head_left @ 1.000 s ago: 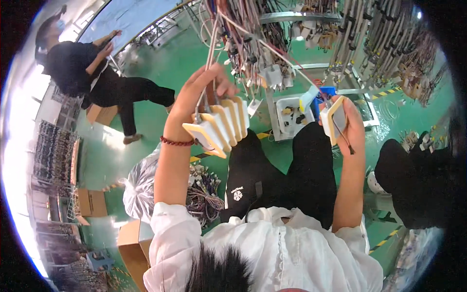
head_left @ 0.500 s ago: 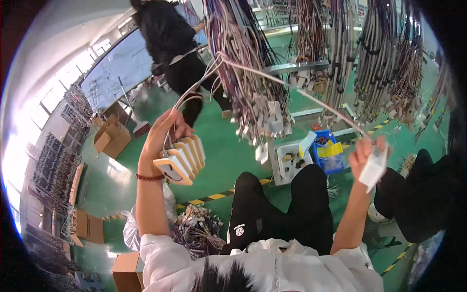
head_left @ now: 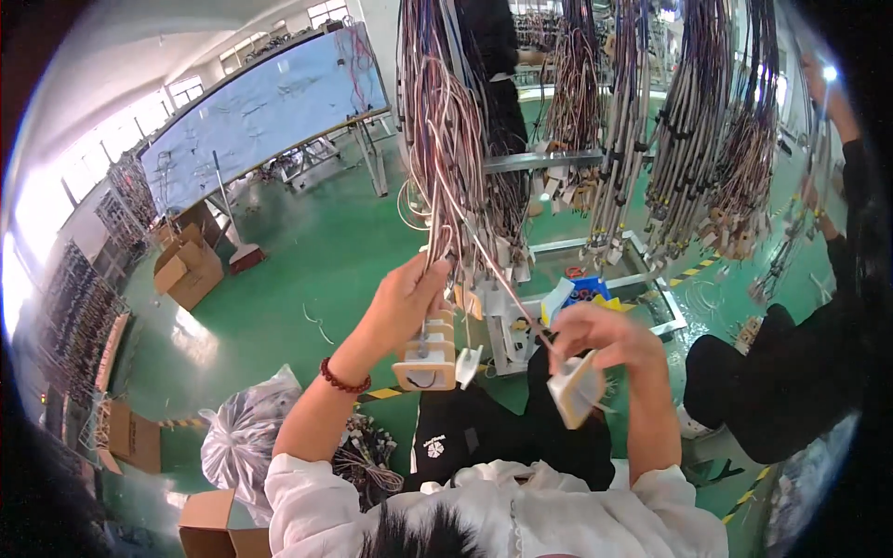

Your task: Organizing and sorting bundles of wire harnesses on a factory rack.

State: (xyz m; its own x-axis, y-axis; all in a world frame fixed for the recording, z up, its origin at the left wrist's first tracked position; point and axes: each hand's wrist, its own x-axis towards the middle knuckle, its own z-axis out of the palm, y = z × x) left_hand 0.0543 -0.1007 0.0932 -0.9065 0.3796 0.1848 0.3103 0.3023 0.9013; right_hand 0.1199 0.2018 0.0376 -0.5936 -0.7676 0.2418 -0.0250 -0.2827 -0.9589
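The left hand point(head_left: 409, 296), close to the centre on its nine o'clock side, is closed round pale cables point(head_left: 437, 256) from the hanging bundle point(head_left: 451, 121) at twelve o'clock. Just below it, between six and seven o'clock, hangs a row of white pieces with yellowish edges point(head_left: 426, 358), the nearest turning its flat face toward the viewer. A small white connector point(head_left: 470, 367) dangles just beside the row on its three o'clock side.

Between three and four o'clock, the right hand point(head_left: 609, 337) curls its fingers over a single yellow-edged piece point(head_left: 579, 392), which tilts below them toward four o'clock. A thin pinkish cable point(head_left: 507, 290) runs from the bundle down to that hand. With the hand blurred, I cannot tell whether it pinches the piece itself or its lead.

Beyond it, at three o'clock, a blue bin point(head_left: 586, 290) sits by a metal frame point(head_left: 665, 293). More cable bundles point(head_left: 688, 139) hang at two o'clock. A tied plastic bag point(head_left: 246, 428) rests on the green floor point(head_left: 307, 242) at eight o'clock, and a cable heap point(head_left: 367, 460) lies at seven.
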